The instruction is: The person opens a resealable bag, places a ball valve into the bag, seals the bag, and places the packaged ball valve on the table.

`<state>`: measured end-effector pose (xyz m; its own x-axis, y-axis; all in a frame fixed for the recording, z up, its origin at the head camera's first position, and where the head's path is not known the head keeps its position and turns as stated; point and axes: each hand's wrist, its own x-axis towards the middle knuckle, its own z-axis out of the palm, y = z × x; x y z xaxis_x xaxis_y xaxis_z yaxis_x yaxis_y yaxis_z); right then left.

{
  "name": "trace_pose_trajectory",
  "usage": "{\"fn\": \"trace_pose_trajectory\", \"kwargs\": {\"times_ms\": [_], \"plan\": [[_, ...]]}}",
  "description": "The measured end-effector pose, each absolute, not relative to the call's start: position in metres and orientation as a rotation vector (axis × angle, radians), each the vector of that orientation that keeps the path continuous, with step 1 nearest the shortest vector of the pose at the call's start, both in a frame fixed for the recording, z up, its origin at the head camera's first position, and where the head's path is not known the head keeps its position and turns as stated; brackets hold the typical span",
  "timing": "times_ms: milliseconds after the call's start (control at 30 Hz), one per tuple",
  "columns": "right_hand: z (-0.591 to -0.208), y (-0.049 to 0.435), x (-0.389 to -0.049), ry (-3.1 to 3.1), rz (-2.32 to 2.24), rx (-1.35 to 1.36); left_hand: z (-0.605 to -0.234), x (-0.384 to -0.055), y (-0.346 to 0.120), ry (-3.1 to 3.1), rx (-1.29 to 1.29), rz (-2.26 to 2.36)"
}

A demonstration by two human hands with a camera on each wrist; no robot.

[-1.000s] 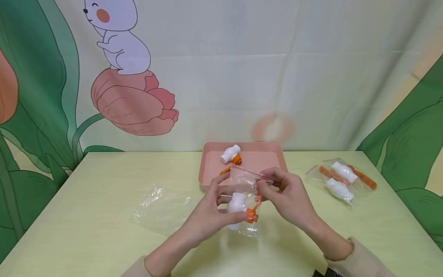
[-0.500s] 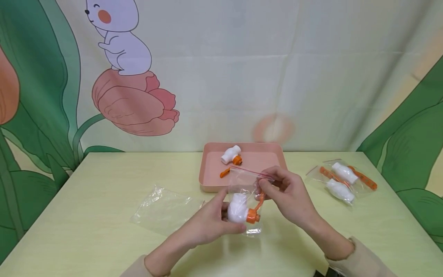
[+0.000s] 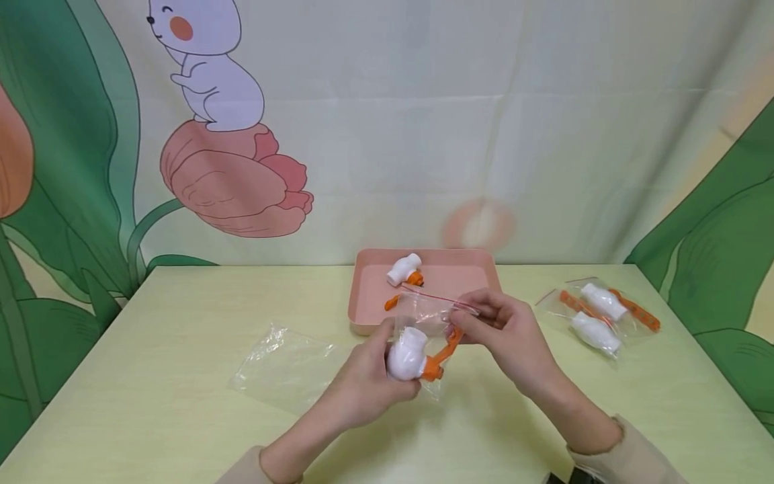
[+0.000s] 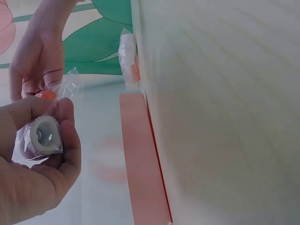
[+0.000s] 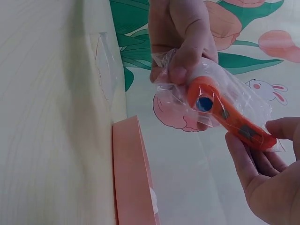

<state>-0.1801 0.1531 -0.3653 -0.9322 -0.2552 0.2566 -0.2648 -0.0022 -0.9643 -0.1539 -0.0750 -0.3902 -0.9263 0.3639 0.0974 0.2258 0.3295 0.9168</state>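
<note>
A white ball valve (image 3: 407, 355) with an orange lever handle (image 3: 447, 349) sits inside a clear zip bag (image 3: 421, 307). My left hand (image 3: 370, 383) grips the valve body through the plastic, thumb below and fingers behind. One round pipe opening (image 4: 48, 133) of the valve faces the left wrist camera. On the other side, my right hand (image 3: 509, 339) pinches the bag near its red zip strip, at the free end of the lever. In the right wrist view the orange lever (image 5: 236, 121) slants down to the right hand's fingertips (image 5: 274, 126).
Behind the hands a pink tray (image 3: 365, 329) holds another white ball valve (image 3: 402, 270) and an orange piece (image 3: 392, 302). Two bagged valves (image 3: 595, 334) with orange levers lie at the right. A flat clear bag (image 3: 284, 373) lies left. Patterned cloth hangs behind the table.
The bagged valve has tilted and shifted slightly left and up. My left hand has changed its hold, its fingers now wrapped closer round the body. The right hand keeps its pinch.
</note>
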Motion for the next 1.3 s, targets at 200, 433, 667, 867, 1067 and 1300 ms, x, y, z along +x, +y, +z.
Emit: {"fn": "trace_pose_trajectory", "kwargs": {"times_ms": [200,433,667,867,1067,1300], "plan": [[-0.364,0.153,-0.180,-2.176,2.158,0.529,-0.390,-0.155,-0.074,2.404,0.528,1.676],[-0.361,0.151,-0.178,-2.162,2.171,0.488,-0.387,-0.155,-0.074,2.312,0.551,1.818],[-0.359,0.151,-0.177,-2.133,2.168,0.523,-0.375,-0.164,-0.071,2.198,0.512,2.272],[-0.358,0.152,-0.176,-2.099,2.183,0.572,-0.368,-0.168,-0.071,2.163,0.488,2.359],[-0.357,0.152,-0.176,-2.083,2.184,0.586,-0.366,-0.169,-0.071,2.190,0.513,2.363],[-0.357,0.152,-0.175,-2.060,2.199,0.610,-0.364,-0.169,-0.070,2.264,0.578,2.358]]}}
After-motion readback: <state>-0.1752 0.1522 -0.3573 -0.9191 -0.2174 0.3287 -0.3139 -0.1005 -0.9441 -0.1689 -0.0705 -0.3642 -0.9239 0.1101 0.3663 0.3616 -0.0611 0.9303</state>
